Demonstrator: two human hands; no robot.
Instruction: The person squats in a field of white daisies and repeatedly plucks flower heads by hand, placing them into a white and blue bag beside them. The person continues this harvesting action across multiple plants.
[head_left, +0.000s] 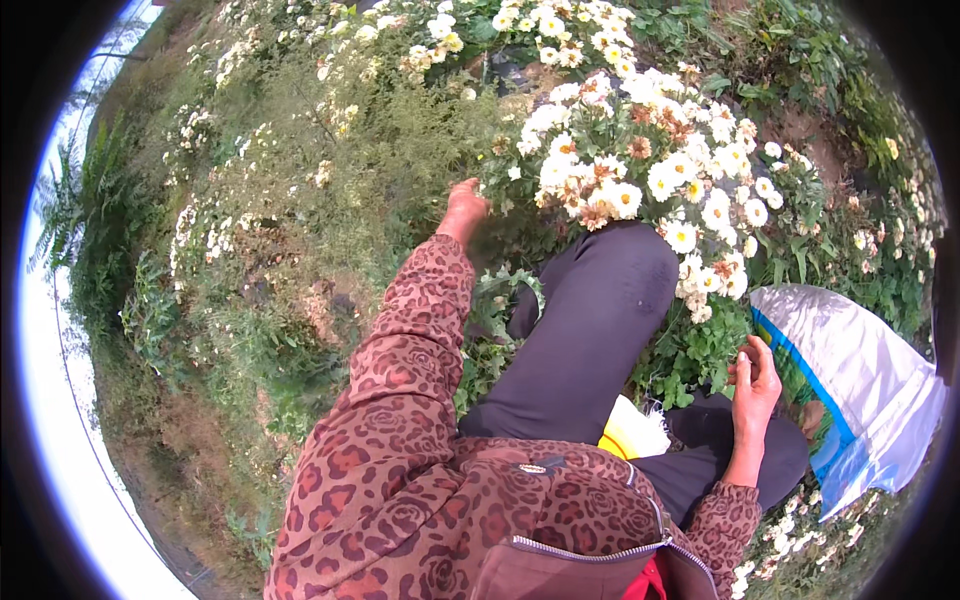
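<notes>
My left hand (466, 206) reaches forward into feathery green weeds, left of a dense clump of white chrysanthemum-like flowers (622, 196). Its fingertips are partly lost in the foliage and blur, so I cannot see whether it grips a stem. My right hand (756, 382) is raised above my lower leg, its fingers loosely bent and apart, with nothing visible in it. Just right of that hand lies a white woven plastic sack (862, 367) with a blue band and a printed panel. Several blooms in the clump are brown and withered.
My bent knee (637, 262) in dark trousers presses up against the flower clump. A white and yellow piece of material (634, 431) sits between my legs. A spiny-leaved weed (517, 289) grows beside my thigh. More white flowers (555, 26) stand farther ahead.
</notes>
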